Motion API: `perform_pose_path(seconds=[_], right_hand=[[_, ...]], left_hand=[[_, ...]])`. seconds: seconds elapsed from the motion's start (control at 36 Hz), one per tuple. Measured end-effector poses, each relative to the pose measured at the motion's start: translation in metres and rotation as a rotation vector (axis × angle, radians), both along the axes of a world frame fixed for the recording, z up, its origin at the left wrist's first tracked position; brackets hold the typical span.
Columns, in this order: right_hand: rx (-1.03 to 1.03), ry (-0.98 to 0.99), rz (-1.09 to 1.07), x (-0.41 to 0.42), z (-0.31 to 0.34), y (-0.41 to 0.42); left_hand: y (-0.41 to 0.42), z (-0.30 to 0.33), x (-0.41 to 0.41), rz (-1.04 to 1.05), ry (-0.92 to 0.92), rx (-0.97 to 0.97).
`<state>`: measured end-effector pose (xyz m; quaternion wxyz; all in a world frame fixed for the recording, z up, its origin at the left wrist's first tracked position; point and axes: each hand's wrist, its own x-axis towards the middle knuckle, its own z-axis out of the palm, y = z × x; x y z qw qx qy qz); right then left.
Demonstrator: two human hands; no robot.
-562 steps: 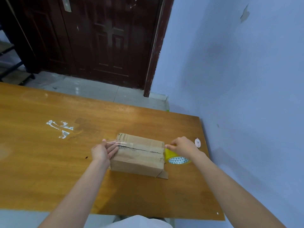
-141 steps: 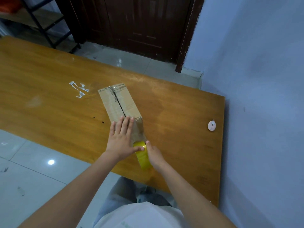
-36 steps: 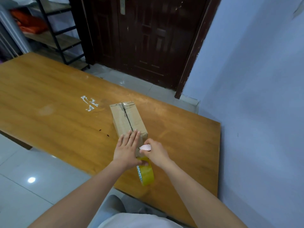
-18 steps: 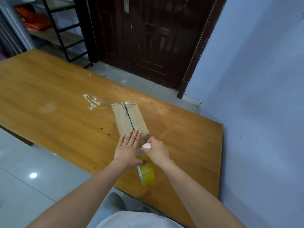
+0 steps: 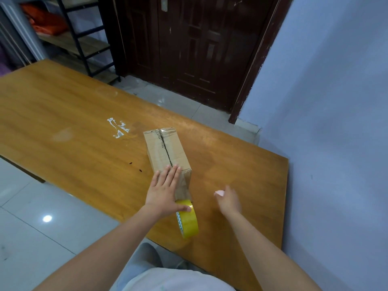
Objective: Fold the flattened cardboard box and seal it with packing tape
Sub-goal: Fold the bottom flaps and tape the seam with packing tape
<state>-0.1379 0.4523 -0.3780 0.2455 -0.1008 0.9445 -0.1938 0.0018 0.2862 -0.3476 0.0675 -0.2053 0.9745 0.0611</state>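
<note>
Pressing flat on the near end of the cardboard box, your left hand keeps its fingers straight across the taped centre seam while the thumb rests on the yellow tape roll; that hand's grip is open, bearing down rather than clasping, and this appears meant to hold the strip against the cardboard and stop the roll from dropping.

Head view: the box lies lengthwise on the bench, its near end close to the bench's near edge, well short of the right edge. The roll stands on edge just beyond the box's near end, touching the bench close to that edge, with tape apparently running from it up the box's end face.

Your right hand is off the box, over bare bench to its right, fingers curled round a small pale pink object, probably a cutter; whether the tape is already cut cannot be told. Judged from the closed flaps and the sheen along the seam, this side is nearly sealed; freeing the roll and smoothing the end likely remain.
</note>
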Motion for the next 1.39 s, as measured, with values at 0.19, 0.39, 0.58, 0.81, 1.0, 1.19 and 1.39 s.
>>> perform_pose_path(seconds=[0.19, 0.39, 0.58, 0.81, 1.0, 1.19, 1.39], right_hand=[[0.158, 0.008, -0.108, 0.001, -0.029, 0.05], [0.182, 0.137, -0.058, 0.006, -0.023, 0.039], [-0.581, -0.292, 0.098, 0.031, 0.009, -0.03], [-0.598, -0.462, 0.073, 0.048, 0.001, -0.057], [-0.658, -0.469, 0.014, 0.053, -0.002, -0.056], [-0.701, -0.414, 0.006, 0.056, -0.005, -0.056], [-0.706, -0.365, -0.021, 0.058, -0.006, -0.048]], left_hand=[[-0.001, -0.001, -0.001, -0.004, -0.014, -0.001], [-0.001, -0.004, -0.001, 0.002, -0.013, 0.01], [-0.001, -0.007, -0.001, -0.001, 0.026, 0.021], [-0.005, -0.012, 0.0, -0.032, 0.054, 0.007], [-0.019, -0.003, -0.007, 0.008, 0.296, -0.039], [-0.027, -0.012, -0.02, 0.048, 0.462, -0.025], [-0.034, -0.024, -0.022, 0.018, 0.589, -0.064]])
